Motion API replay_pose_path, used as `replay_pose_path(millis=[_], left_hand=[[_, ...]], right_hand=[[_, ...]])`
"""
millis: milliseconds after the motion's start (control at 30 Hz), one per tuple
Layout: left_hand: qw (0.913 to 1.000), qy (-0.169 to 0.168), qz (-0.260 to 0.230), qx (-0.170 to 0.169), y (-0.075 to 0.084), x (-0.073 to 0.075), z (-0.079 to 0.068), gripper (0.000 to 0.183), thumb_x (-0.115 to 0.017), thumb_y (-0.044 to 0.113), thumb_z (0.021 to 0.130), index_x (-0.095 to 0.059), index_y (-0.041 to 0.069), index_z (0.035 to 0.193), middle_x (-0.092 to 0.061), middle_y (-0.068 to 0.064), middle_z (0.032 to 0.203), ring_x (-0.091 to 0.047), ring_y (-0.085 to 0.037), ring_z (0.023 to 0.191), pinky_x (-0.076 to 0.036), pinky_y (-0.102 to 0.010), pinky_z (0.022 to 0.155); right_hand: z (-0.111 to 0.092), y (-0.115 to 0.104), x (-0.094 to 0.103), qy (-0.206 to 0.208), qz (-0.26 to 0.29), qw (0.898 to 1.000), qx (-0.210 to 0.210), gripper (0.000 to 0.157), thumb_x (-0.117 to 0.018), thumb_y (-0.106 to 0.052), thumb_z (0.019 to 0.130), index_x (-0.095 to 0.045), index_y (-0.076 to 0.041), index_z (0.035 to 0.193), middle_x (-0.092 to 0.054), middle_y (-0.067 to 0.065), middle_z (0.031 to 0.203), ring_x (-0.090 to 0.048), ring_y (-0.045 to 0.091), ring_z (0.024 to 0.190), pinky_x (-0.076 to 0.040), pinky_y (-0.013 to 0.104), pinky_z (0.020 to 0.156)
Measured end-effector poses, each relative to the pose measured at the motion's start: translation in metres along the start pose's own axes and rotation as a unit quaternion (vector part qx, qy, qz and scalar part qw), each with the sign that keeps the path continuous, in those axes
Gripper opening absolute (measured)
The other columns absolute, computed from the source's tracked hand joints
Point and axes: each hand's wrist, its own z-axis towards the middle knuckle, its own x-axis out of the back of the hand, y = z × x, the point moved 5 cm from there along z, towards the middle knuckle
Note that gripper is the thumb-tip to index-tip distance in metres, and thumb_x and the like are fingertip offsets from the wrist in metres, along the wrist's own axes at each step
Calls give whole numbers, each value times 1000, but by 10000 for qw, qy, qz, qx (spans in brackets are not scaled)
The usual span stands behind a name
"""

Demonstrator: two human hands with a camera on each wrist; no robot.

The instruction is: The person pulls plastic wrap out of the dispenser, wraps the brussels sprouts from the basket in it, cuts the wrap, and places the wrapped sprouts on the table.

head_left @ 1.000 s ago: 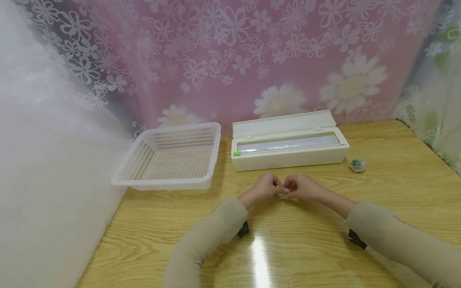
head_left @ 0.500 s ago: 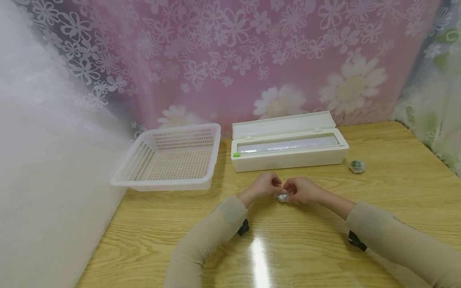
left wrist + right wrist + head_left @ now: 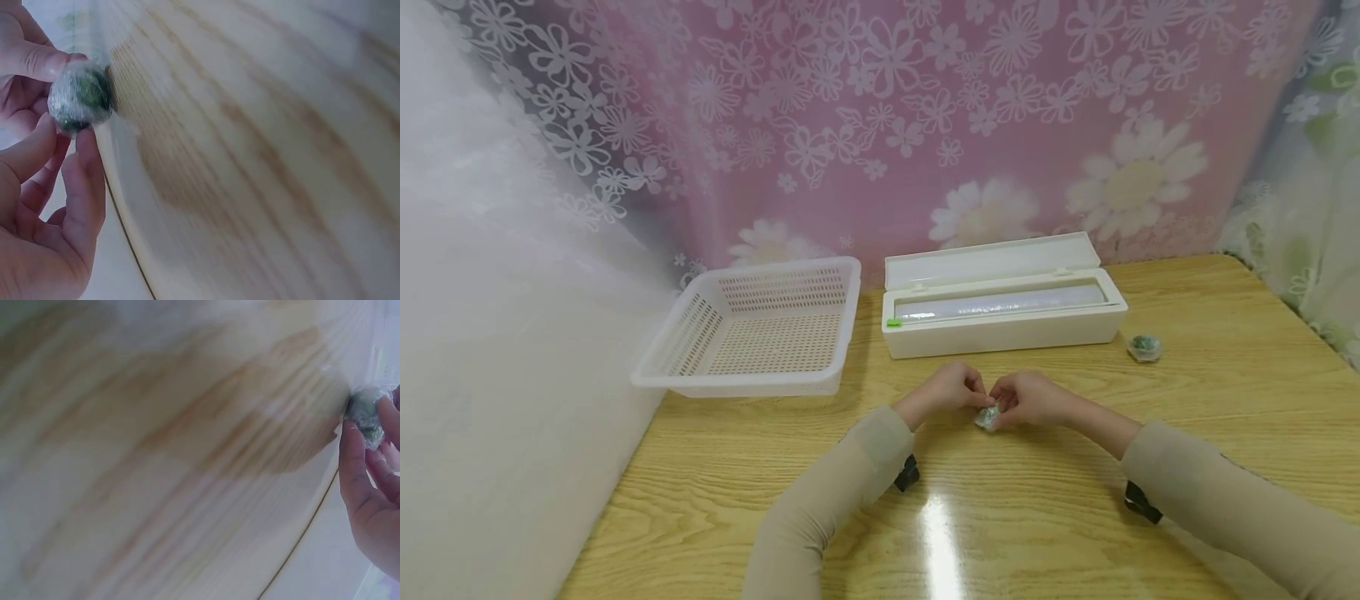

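Note:
A small round green thing in crinkled clear plastic wrap (image 3: 987, 418) is between my two hands in front of the long white box; the wrap hides its exact kind. My left hand (image 3: 951, 387) pinches it from the left with thumb and finger. From the other side my right hand (image 3: 1030, 397) grips it between thumb and fingers. Up close in the left wrist view, dark green shows through the shiny film of the wrapped bundle (image 3: 81, 97). Part of the bundle (image 3: 369, 415) lies behind fingers in the right wrist view.
Behind my hands stands a white cling film box (image 3: 1003, 333), lid up, a film roll (image 3: 1000, 302) inside. A white slotted basket (image 3: 831, 382) is at left. Another wrapped green bundle (image 3: 1144, 347) lies right of the box on the wooden table (image 3: 1037, 517).
The bundle, mostly covered by fingers a second ago, has come into fuller view and sits slightly nearer to me. Fingers of both hands have shifted on it; the arms have barely moved.

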Motion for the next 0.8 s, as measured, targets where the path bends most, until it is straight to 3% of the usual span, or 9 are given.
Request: replay_pose_path(millis=[333, 467, 533, 700, 800], left_hand=[[9995, 50, -277, 163, -5, 2, 1, 12, -64, 11, 81, -59, 2, 76, -55, -1, 67, -49, -8, 55, -43, -18, 49], [9994, 92, -305, -142, -3, 5, -1, 19, -54, 16, 89, -61, 2, 78, -52, -1, 61, -45, -8, 51, -39, -18, 47], [9982, 153, -425, -393, 0, 8, -3, 22, -51, 19, 91, -63, 3, 83, -54, 1, 65, -47, -8, 54, -40, -19, 49], [9924, 121, -660, -1034, 9, 16, -9, 24, -62, 20, 84, -64, 3, 101, -63, 1, 92, -58, -9, 80, -48, -20, 65], [9913, 187, -528, -1188, 11, 17, -9, 27, -67, 17, 80, -63, 1, 101, -63, -3, 95, -59, -10, 83, -48, -18, 67]], right_hand=[[1, -5, 1, 38, -26, 9999, 129, 22, -68, -7, 76, -60, 4, 93, -62, 5, 84, -58, 20, 78, -48, 30, 65], [0, -2, 4, 253, 26, 9996, 87, 29, -65, -15, 80, -59, 6, 99, -62, 7, 87, -58, 21, 81, -48, 30, 65], [-1, 1, 6, 391, 359, 9986, -35, 33, -63, -18, 83, -57, 7, 105, -61, 11, 93, -58, 23, 85, -49, 30, 67], [-3, 3, 12, 585, 1358, 9890, -24, 38, -55, -16, 89, -50, 11, 115, -55, 22, 107, -57, 29, 93, -50, 35, 73], [-2, 4, 13, 615, 1580, 9855, -17, 39, -54, -16, 89, -49, 12, 115, -55, 23, 107, -56, 29, 95, -49, 34, 75]])
